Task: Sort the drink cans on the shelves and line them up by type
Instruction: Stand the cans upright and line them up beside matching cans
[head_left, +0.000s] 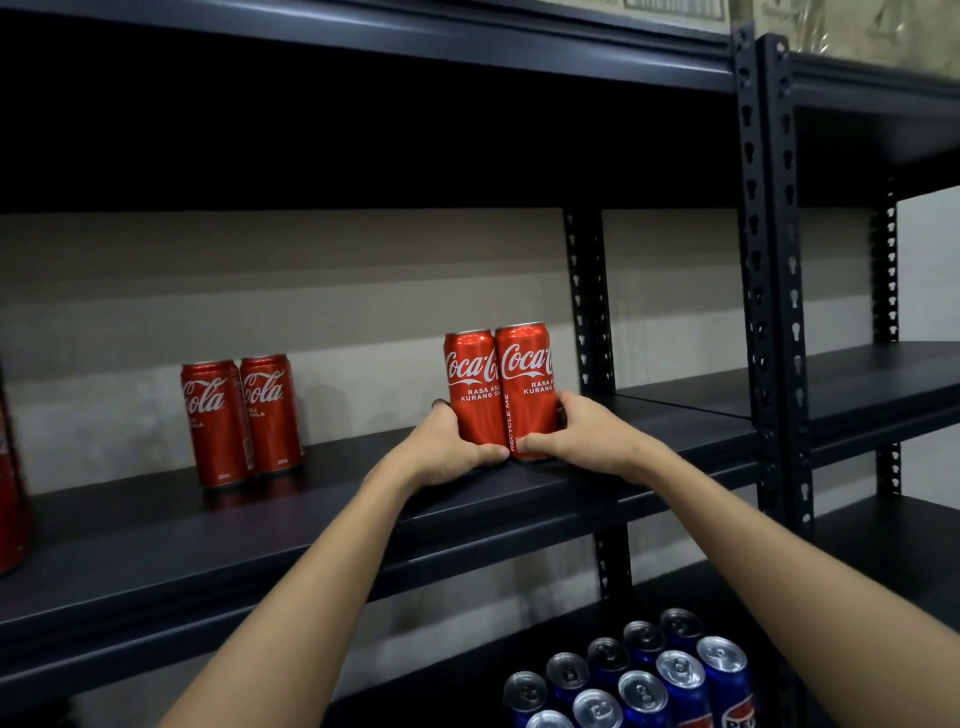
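Held pair: two red Coca-Cola cans (497, 392), upright, touching side by side, on middle shelf (322, 525) near its right end, toward front edge.
L hand (447, 449): fingers curled round outer side of left can, thumb across its base at front; fingertips hidden behind can.
R hand (582, 434): fingers wrapped round right can's far side, thumb pressed low on its front; fingertips out of sight behind can.
Can bases: mostly covered by both hands, so can't tell if cans sit on shelf or are just lifted.
Second pair (241, 421): two more red cola cans, upright, touching, left of held pair, well apart from it, nearer back edge; labels partly turned away.
Left edge: another red can (10, 488), cut off by frame, blurred.
Lower shelf: blue cans (644, 675) w/ silver tops in rows, near right end; front ones cut off at bottom, one label reads only partly.
Top right: boxes (670, 10) above shelving, cropped, print unreadable.
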